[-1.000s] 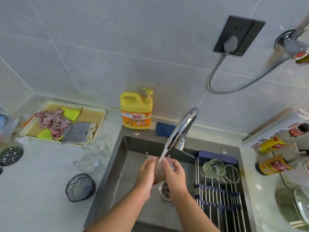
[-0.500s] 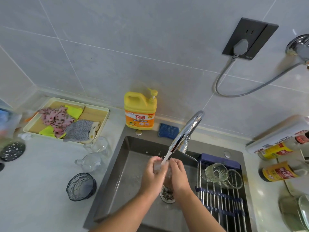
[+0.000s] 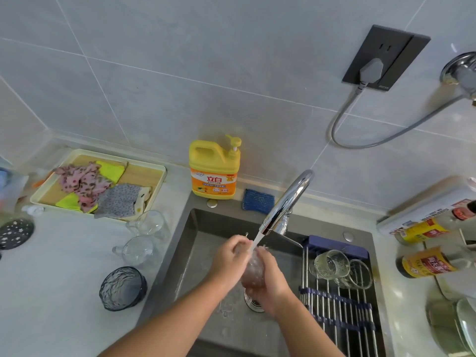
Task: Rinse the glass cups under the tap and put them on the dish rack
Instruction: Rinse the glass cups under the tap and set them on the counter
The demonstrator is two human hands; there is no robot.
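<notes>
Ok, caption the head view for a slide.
Left hand and right hand rinse a cup under the tap; two cups sit on the rack.

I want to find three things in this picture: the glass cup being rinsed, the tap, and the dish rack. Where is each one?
glass cup [image 3: 253, 273], head view, on its clear side wall.
tap [image 3: 286, 201], head view, on the middle of the chrome spout.
dish rack [image 3: 332, 244], head view, on its blue end piece.

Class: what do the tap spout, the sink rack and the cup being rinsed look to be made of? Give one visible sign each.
Tap spout: polished, chrome-like metal; mirror reflections.
Rack: probably steel rods, bright grey, joined by dark blue bands, perhaps silicone.
Cup: clear glass by its look; see-through, rippled surface.
</notes>
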